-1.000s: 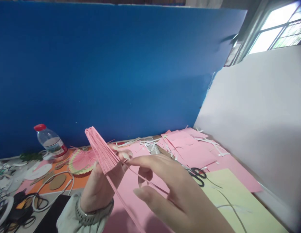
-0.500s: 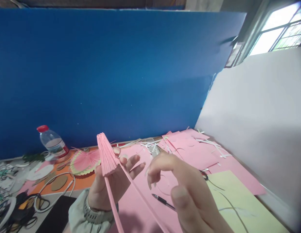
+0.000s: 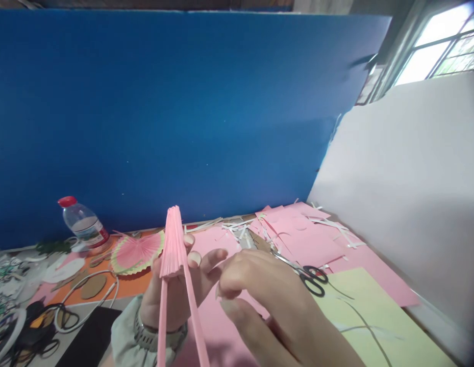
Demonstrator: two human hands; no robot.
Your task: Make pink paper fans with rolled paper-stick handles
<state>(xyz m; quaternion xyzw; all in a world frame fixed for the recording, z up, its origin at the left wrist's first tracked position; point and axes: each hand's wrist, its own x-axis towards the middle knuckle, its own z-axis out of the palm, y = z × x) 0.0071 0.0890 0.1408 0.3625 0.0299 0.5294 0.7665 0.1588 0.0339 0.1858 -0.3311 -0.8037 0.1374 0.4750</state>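
My left hand (image 3: 183, 290) holds a bundle of pink pleated paper (image 3: 173, 250) upright between thumb and fingers. Two long pink strips (image 3: 194, 316) run down from its lower end past my wrist. Close to the left fingertips is my right hand (image 3: 271, 300), its fingers bent and nothing visible in them; thumb and index finger look slightly apart. Behind the left hand lies a pink pleated paper fan (image 3: 137, 252) with a yellow scalloped edge. Black-handled scissors (image 3: 313, 279) rest beyond my right hand, their blades partly hidden.
Pink sheets (image 3: 309, 239) and white paper scraps cover the back right; a pale yellow sheet (image 3: 359, 306) lies at right. At left stand a red-capped bottle (image 3: 85, 224), cables, cardboard discs (image 3: 93, 287) and a black flat object (image 3: 89, 336). A blue panel (image 3: 183, 112) closes off the back.
My right hand has moved left towards the left fingers, uncovering the scissors and hiding the pen. The pleated bundle has shifted right and turned more upright, its strips swinging left.
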